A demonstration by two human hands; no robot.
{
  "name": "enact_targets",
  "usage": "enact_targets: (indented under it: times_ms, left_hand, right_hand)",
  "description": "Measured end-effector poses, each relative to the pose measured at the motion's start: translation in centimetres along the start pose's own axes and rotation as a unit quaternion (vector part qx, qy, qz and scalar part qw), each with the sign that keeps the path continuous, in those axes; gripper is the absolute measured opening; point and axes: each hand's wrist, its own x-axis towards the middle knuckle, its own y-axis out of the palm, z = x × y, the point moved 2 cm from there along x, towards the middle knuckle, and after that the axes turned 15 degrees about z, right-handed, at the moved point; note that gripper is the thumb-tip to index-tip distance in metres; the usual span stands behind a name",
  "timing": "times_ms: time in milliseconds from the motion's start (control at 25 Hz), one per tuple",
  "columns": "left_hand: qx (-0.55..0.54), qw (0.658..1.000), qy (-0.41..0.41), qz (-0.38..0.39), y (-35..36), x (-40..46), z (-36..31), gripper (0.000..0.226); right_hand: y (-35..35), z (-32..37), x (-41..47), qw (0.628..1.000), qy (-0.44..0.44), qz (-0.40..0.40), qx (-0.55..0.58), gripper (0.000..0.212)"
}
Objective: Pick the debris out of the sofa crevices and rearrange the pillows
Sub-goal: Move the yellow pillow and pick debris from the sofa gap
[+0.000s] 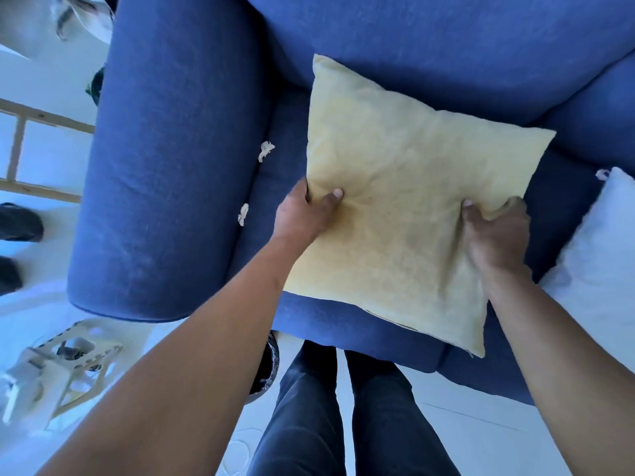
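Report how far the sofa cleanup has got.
Nothing looks finished. In hand: the left hand and right hand both grip the yellow pillow over the blue sofa seat. Left: two pale scraps sit in the armrest crevice, another lies by the white pillow, which awaits arranging.

The yellow pillow covers most of the sofa seat; its armrest-side crevice lies open, perhaps narrowly, holding two paper scraps.

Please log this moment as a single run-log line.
left hand: grips square yellow fabric pillow | right hand: grips it too | crumpled pale paper scraps: in blue sofa crevice
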Motion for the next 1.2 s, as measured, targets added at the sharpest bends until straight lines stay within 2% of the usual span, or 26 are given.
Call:
enact_targets:
  times_ms: [80, 120, 200, 320, 400, 480, 600, 720, 800, 920, 1000, 1040, 1080, 1120, 1200]
  left_hand:
    - [-0.012, 0.998, -0.01, -0.062, -1.1, -0.8, 1.4, 0.043]
    - [-0.021, 0.995, -0.016, -0.094, -1.6, -1.4, 2.4, 0.037]
    - [-0.042, 0.986, -0.029, -0.159, -3.0, -2.7, 4.8, 0.034]
    - [-0.089, 0.967, -0.093, -0.219, -5.2, -3.2, 8.8, 0.031]
    - [-0.109, 0.956, -0.126, -0.239, -5.9, -2.3, 11.4, 0.028]
    - [-0.112, 0.954, -0.146, -0.238, -6.0, -0.2, 13.1, 0.035]
    - [-0.12, 0.946, -0.184, -0.239, -6.2, 4.2, 15.3, 0.041]
    - [-0.186, 0.926, -0.208, -0.256, -6.0, 8.3, 15.7, 0.048]
    - [-0.283, 0.894, -0.197, -0.286, -5.6, 10.4, 15.5, 0.047]
    - [-0.479, 0.813, -0.175, -0.281, -5.3, 13.0, 15.8, 0.038]
    - [-0.539, 0.758, -0.169, -0.326, -5.4, 13.5, 16.3, 0.032]
    - [-0.548, 0.738, -0.18, -0.349, -5.3, 14.1, 16.9, 0.024]
    - [-0.56, 0.728, -0.181, -0.352, -5.2, 14.7, 17.1, 0.016]
    - [-0.553, 0.735, -0.185, -0.347, -5.0, 14.8, 17.0, 0.012]
    - [-0.557, 0.721, -0.195, -0.363, -4.6, 14.9, 17.2, 0.012]
  right_hand:
    - [1.0, 3.6, -1.9, 0.987, -0.143, -0.032, -0.071, 0.059]
    - [1.9, 5.5, -3.0, 0.973, -0.21, -0.016, -0.092, 0.056]
    - [4.9, 9.4, -4.9, 0.94, -0.309, 0.06, -0.134, 0.051]
    - [10.9, 13.3, -6.2, 0.874, -0.383, 0.175, -0.242, 0.045]
    - [14.7, 14.8, -5.9, 0.839, -0.396, 0.228, -0.295, 0.045]
    - [17.5, 15.5, -4.7, 0.819, -0.398, 0.25, -0.33, 0.046]
    - [21.6, 16.2, -2.3, 0.804, -0.398, 0.254, -0.361, 0.047]
    - [24.5, 16.9, 0.1, 0.802, -0.389, 0.236, -0.387, 0.049]
    - [26.2, 17.4, 1.7, 0.802, -0.382, 0.228, -0.399, 0.051]
    - [29.3, 18.5, 4.3, 0.805, -0.361, 0.203, -0.425, 0.04]
    - [30.7, 18.7, 5.2, 0.809, -0.336, 0.193, -0.442, 0.026]
    - [31.6, 19.0, 6.0, 0.814, -0.327, 0.191, -0.441, 0.026]
    - [32.5, 19.3, 6.8, 0.821, -0.32, 0.193, -0.431, 0.028]
    - [33.4, 19.7, 7.4, 0.83, -0.315, 0.2, -0.415, 0.031]
    - [35.1, 20.6, 8.5, 0.833, -0.321, 0.21, -0.399, 0.029]
